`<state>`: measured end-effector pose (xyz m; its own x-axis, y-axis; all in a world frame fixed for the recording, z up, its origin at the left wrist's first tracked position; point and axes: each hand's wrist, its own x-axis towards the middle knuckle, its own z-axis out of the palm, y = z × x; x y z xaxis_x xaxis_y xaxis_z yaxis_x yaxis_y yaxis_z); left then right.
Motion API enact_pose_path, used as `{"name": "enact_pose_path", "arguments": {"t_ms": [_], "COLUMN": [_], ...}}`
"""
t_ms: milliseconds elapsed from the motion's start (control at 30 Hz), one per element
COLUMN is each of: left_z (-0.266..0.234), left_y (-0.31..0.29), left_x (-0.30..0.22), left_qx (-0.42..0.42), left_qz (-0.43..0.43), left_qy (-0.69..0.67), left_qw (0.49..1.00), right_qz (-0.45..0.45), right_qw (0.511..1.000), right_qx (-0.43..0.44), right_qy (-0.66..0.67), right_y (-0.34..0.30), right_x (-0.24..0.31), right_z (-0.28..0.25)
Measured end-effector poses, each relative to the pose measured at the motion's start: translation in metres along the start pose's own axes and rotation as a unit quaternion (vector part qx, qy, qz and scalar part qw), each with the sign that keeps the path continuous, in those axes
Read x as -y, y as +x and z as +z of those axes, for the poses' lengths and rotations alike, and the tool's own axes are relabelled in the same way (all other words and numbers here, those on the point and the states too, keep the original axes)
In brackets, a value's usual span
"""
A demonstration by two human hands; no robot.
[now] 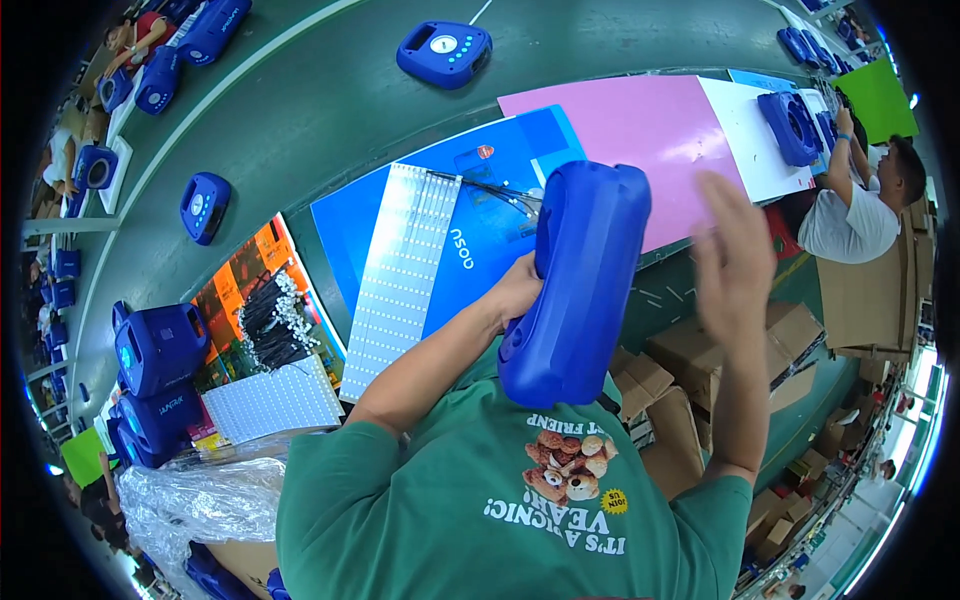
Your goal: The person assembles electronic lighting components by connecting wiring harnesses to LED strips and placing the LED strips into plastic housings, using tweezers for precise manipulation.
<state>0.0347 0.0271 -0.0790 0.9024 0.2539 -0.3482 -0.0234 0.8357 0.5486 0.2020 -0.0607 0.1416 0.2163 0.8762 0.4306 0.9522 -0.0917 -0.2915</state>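
Note:
A blue plastic housing (585, 280), long and rounded like a portable speaker's shell, is held tilted in front of my chest. My left hand (518, 290) is closed on its left side, with some of the fingers hidden behind it. My right hand (735, 255) is raised to the right, apart from the housing. It is blurred, but its fingers look stretched out and nothing shows in them. Left of the housing, a white sheet of small LED boards (400, 275) lies on a blue printed board (345, 225), near thin dark wires (490, 190).
A bundle of black wires with white connectors (275, 320) and another LED sheet (275, 400) lie at left, beside stacked blue speakers (160, 350). Speakers (445, 52) stand on the green conveyor (310, 110). Cardboard boxes (690, 350) are at right, and a co-worker (855, 215) sits beyond.

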Motion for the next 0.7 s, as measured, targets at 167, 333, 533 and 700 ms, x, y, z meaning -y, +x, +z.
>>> {"name": "enact_pose_path", "arguments": {"t_ms": [167,333,533,700], "left_z": [0.002,0.023,0.019,-0.019], "left_y": [-0.006,-0.028,-0.024,-0.021], "left_x": [-0.003,-0.025,-0.030,-0.037], "left_qx": [-0.014,-0.055,-0.103,-0.273], "left_qz": [-0.007,0.047,0.024,0.139], "left_qy": [0.052,0.174,0.095,0.206], "left_qw": [0.999,0.982,0.990,0.929], "right_qz": [-0.180,-0.092,0.193,0.337], "right_qw": [0.938,0.984,0.979,0.732], "right_qx": [0.267,0.127,0.052,0.218], "right_qy": [0.129,-0.085,0.037,0.551], "right_y": [-0.010,0.033,0.020,-0.077], "right_x": [0.073,0.033,-0.101,-0.035], "right_z": [0.030,0.058,0.085,0.087]}}
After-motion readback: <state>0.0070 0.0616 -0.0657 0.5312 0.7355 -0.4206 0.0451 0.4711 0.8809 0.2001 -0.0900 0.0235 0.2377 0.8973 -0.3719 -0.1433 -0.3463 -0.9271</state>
